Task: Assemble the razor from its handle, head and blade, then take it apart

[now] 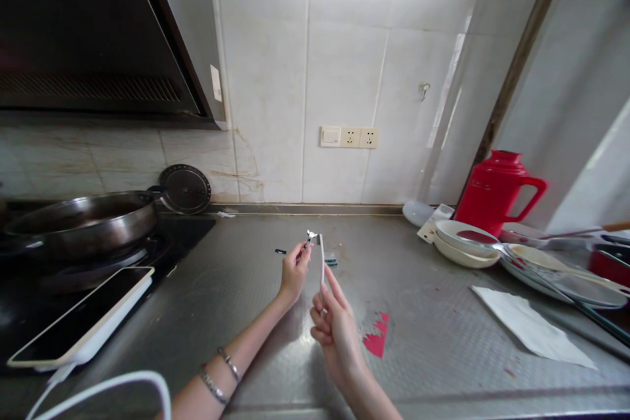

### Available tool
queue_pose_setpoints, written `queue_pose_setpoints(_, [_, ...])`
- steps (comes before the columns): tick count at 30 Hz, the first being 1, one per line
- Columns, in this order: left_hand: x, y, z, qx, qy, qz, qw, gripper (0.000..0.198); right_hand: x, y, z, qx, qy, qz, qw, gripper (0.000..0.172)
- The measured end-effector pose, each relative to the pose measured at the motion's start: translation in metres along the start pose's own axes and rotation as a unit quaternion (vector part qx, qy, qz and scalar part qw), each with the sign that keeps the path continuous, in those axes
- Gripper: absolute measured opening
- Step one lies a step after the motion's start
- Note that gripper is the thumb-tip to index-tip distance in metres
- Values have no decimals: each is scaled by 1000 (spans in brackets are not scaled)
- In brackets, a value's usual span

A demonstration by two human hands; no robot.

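My left hand [294, 272] pinches a small dark item [308, 243] with a shiny silver top; its exact kind is too small to make out. Close beside it, my right hand [335, 328] grips a slim white toothbrush [322, 259] held upright. A dark tuft at its top faces the silver piece, and I cannot tell whether the two touch. Behind the hands, a small black piece [280, 251] lies to the left on the metal counter. To the right, partly behind the toothbrush, are a clear-and-dark piece [331, 260] and a torn red scrap [377, 336].
A steel pan [93, 223] sits on the stove at left, with a phone [83, 318] and white cable [113, 377] in front. At right stand a red thermos [497, 190], stacked bowls [465, 252], a plate with utensils [585, 292] and a white napkin [531, 325].
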State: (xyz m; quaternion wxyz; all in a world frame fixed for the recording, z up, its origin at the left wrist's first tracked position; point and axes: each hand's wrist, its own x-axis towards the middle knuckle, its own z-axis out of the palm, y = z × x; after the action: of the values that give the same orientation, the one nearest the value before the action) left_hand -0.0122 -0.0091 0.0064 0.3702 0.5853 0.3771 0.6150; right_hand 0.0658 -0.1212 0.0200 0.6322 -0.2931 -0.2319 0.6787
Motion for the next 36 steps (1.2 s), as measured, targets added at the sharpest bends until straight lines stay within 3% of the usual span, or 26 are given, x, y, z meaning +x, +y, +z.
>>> queue_pose_setpoints(4, [1,1,-2,-12,-7,-1,1000,37,8,-11,-5,-12,7,-11,1000,68])
queue_pose_setpoints(10, [2,1,-3,-33,-12,-11,999,38,-9,4,-5,-29,-12,48,998,65])
queue_pose_setpoints(15, [1,2,-3,-44,-22,-28,998,39,-5,-7,-2,-7,0,-1,1000,68])
queue_pose_setpoints(21, [2,5,-4,-72,-37,-49,995,38,-17,0,-2,-46,-8,38,998,67])
queue_pose_setpoints(23, [3,6,-4,-85,-59,-62,993,38,-19,0,-4,-63,-7,20,998,66])
queue_pose_setpoints(26, [6,8,-3,-95,-76,-77,990,35,-9,-18,-10,-117,7,-70,991,66])
queue_pose_setpoints(29, [8,10,-2,-97,-75,-82,989,35,13,-48,-23,-247,10,-169,954,63])
queue_pose_setpoints(32, [8,11,-3,-106,-85,-88,987,35,30,-69,-40,-407,3,-261,875,53])
queue_pose_setpoints(36, [7,12,-3,-126,-101,-103,981,39,37,-75,-52,-543,-4,-299,785,47])
